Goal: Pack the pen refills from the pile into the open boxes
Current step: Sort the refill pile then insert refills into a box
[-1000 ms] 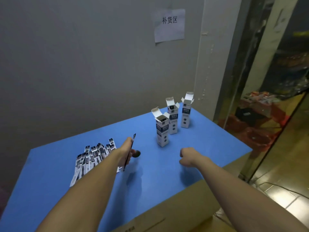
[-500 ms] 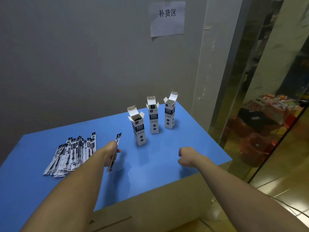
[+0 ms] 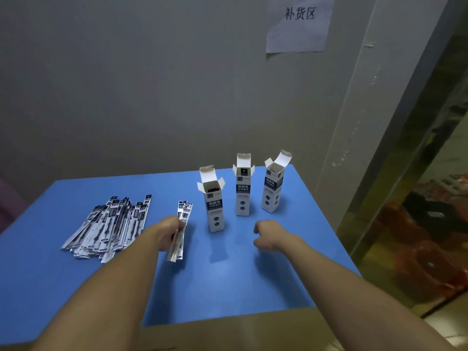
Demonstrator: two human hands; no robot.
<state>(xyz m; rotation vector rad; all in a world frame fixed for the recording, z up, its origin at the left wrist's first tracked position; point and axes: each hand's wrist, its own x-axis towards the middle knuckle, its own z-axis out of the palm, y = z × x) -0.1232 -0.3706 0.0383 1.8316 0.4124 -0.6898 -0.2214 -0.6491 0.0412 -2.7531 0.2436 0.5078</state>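
Note:
A pile of wrapped pen refills (image 3: 111,226) lies on the left of the blue table (image 3: 228,279). My left hand (image 3: 168,233) grips a couple of refill packets (image 3: 181,230) held upright, just left of the nearest open box (image 3: 214,207). Two more open boxes stand behind it, the middle box (image 3: 243,190) and the right box (image 3: 273,188), all with top flaps up. My right hand (image 3: 267,234) hovers over the table in front of the boxes, fingers curled, holding nothing.
A grey wall stands behind the table with a paper sign (image 3: 298,24) taped on it. A cardboard edge (image 3: 228,333) runs under the table's near side. To the right, a metal door frame (image 3: 395,138) and red stools (image 3: 430,262) beyond the table's edge.
The view has swung left, so the pile and boxes sit further right in the frame. My left hand with the refills has stayed close to the nearest box; my right hand has barely moved.

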